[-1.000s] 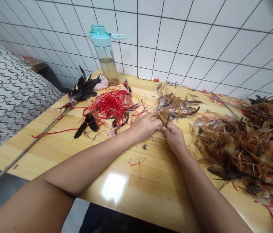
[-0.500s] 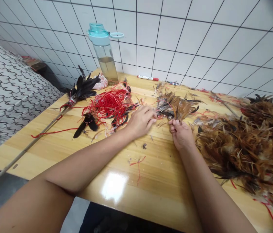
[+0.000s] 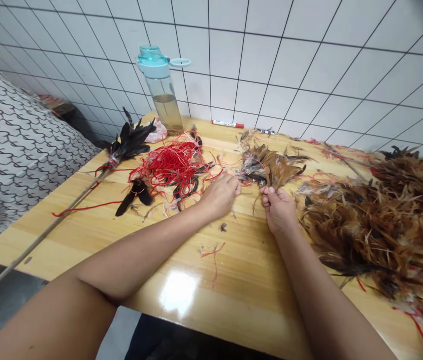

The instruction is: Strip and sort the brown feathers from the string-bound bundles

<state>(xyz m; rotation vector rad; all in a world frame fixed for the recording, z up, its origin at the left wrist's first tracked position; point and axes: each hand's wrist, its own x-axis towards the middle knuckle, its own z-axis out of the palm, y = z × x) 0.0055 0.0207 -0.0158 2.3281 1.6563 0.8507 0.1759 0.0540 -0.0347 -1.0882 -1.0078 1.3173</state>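
Where the right hand (image 3: pixel 282 207) pinches it, the base of the brown feather tuft (image 3: pixel 279 174) is covered by thumb and fingers; quills not countable. Location: right of the red string tangle (image 3: pixel 175 161) (landmark for all places below). Tuft tawny to dark brown, fanned upward, its tips overlapping a mixed feather cluster (image 3: pixel 252 162); the boundary between them is hard to make out.

Grip: right thumb closed against the fingers on the tuft. Left hand (image 3: pixel 221 195) just right of the tangle, fingers curled under; cannot tell whether they hold anything.

Far right of the tangle: large brown feather pile (image 3: pixel 387 220), outer edge blurred and darkened. Left of it: black feather bundle (image 3: pixel 130 142) on a stick (image 3: pixel 38 238), whose lower end is cut off. Behind it: bottle (image 3: pixel 162 95), part-filled with yellowish liquid.
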